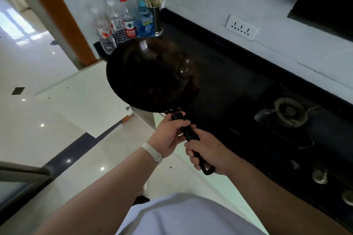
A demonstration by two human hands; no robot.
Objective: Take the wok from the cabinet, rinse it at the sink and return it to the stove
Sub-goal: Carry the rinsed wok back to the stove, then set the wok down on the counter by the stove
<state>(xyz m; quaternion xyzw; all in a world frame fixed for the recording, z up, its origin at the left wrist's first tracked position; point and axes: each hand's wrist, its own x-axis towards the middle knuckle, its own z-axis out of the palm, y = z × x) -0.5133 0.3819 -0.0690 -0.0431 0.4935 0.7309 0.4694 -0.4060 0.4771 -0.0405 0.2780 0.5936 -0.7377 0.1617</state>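
Observation:
A dark round wok [150, 74] with a long black handle hangs in the air over the left edge of the black counter [225, 80]. My left hand [170, 135] grips the handle near the bowl. My right hand [208, 150] holds the handle's far end, close to its hanging loop. The wok's inside looks dark with a few shiny spots. The gas stove burner [288, 112] sits on the counter to the right of the wok. No sink or cabinet is visible.
Several plastic bottles [122, 23] and a metal utensil holder [156, 19] with chopsticks and a spoon stand in the counter's far left corner. Stove knobs [320, 176] lie at the near right. A wall socket [241, 27] is behind. Glossy tiled floor lies left.

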